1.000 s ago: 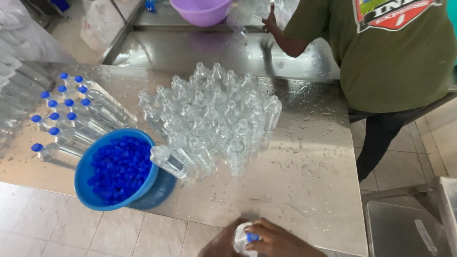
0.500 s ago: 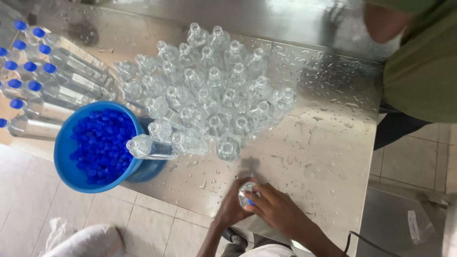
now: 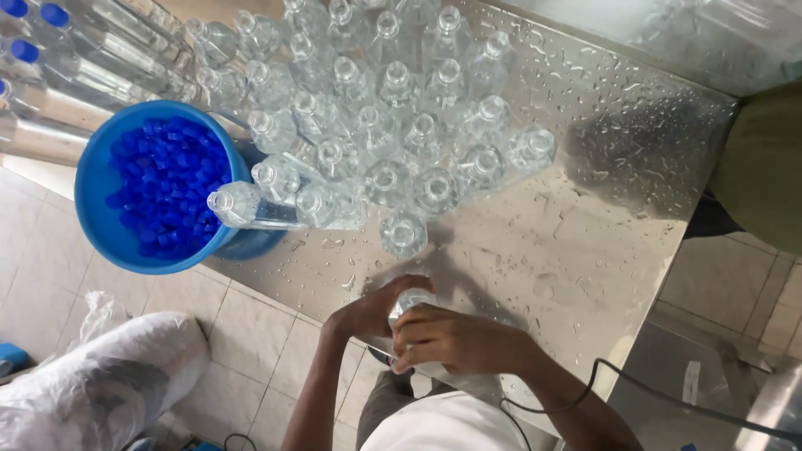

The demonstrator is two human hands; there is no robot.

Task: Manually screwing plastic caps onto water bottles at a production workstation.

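Both my hands close around one clear plastic bottle [image 3: 411, 299] at the near edge of the wet steel table [image 3: 576, 250]. My left hand [image 3: 368, 307] grips its side. My right hand [image 3: 455, 338] wraps over its top, hiding the neck and any cap. Just beyond stands a cluster of several uncapped clear bottles [image 3: 393, 142]. A blue bowl [image 3: 96, 221] full of blue caps [image 3: 163, 188] sits at the left table edge, with one bottle [image 3: 251, 207] lying tilted against its rim.
Capped bottles with blue tops [image 3: 58, 50] lie in rows at the far left. A plastic-wrapped bundle [image 3: 92, 376] sits on the tiled floor at lower left. Another person in a green shirt [image 3: 764, 167] stands at the right. A black cable [image 3: 668, 397] runs by my right arm.
The view has tilted down and closer to the table edge. My right hand now covers the bottle top where a blue cap showed before. The other person has moved mostly out of view.
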